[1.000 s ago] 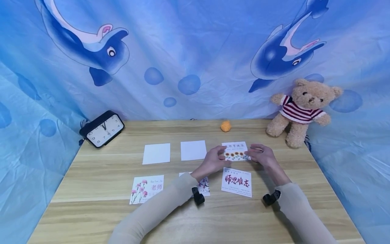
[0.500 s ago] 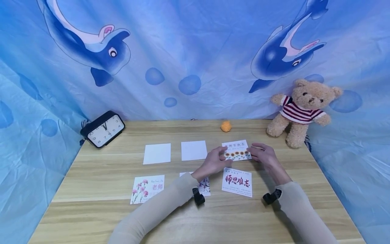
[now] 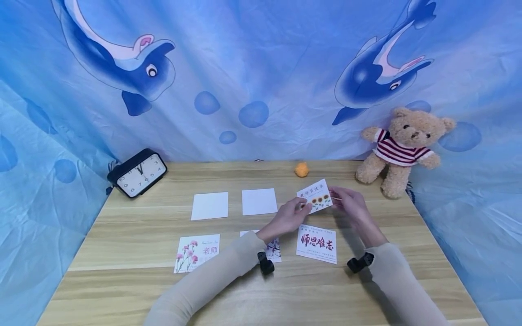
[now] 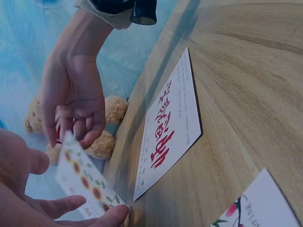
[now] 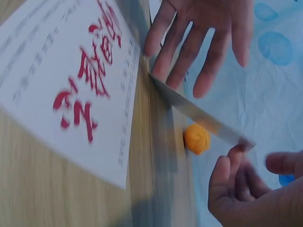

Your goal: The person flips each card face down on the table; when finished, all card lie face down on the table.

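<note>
While the left hand (image 3: pixel 290 216) and right hand (image 3: pixel 350 204) pinch opposite edges, the sunflower card (image 3: pixel 315 196) is lifted, tilted; turning it over likely demands a steady two-handed grip.

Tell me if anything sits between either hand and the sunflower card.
Nothing visible does. The left hand holds the sunflower card at its near-left corner, the right hand at its right edge; the card is tilted up off the table.

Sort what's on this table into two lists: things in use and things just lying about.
In use:
- white sunflower card, lifted and tilted, held between left hand and right hand

Lying about:
- white card with red calligraphy
- pink-flower card
- two blank white cards
- black alarm clock
- small orange ball
- brown teddy bear in striped shirt
</note>
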Demonstrator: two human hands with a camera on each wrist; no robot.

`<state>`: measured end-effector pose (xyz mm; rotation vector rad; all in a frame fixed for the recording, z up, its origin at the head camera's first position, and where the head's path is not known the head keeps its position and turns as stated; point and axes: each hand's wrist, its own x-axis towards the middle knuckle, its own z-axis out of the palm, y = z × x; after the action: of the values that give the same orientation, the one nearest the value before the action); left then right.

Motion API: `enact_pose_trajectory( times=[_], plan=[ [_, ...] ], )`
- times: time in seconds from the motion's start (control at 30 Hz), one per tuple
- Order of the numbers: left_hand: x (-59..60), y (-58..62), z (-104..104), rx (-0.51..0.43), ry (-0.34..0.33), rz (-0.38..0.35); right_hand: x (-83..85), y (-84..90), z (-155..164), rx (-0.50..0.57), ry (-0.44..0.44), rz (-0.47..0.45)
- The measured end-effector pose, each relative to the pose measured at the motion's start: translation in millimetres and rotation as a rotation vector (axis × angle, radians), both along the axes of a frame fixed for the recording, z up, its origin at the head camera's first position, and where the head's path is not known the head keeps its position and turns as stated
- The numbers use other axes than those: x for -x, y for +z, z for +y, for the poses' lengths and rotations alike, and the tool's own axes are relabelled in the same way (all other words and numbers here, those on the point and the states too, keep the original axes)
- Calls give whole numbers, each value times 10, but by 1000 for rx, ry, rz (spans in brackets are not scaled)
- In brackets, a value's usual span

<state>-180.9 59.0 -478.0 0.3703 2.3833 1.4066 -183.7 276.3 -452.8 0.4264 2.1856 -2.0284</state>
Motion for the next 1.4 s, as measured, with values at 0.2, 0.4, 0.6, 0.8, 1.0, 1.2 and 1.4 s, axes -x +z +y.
enact_pose_trajectory(
  times=[0.2, 0.4, 0.6, 0.8, 1.0, 1.2, 1.4],
  plan=[
    [-4, 48, -9, -42, -1, -10, 42, -24, -121, 85, 13, -53],
    [10, 100, -6, -97, 19, -19, 46, -75, -226, 62, 76, -64],
    [12, 147, 17, -148, 45, 4, 46, -119, -315, 38, 113, -42],
    [34, 136, 13, -263, 81, 42, 34, -168, -358, -59, 131, -17],
    [69, 115, 3, -424, 150, -4, 27, -220, -365, -166, 133, -5],
    [100, 89, -27, -468, 200, -4, 22, -255, -335, -268, 115, -50],
    [128, 52, -85, -437, 214, 30, 40, -251, -284, -361, 82, -70]
  ],
)
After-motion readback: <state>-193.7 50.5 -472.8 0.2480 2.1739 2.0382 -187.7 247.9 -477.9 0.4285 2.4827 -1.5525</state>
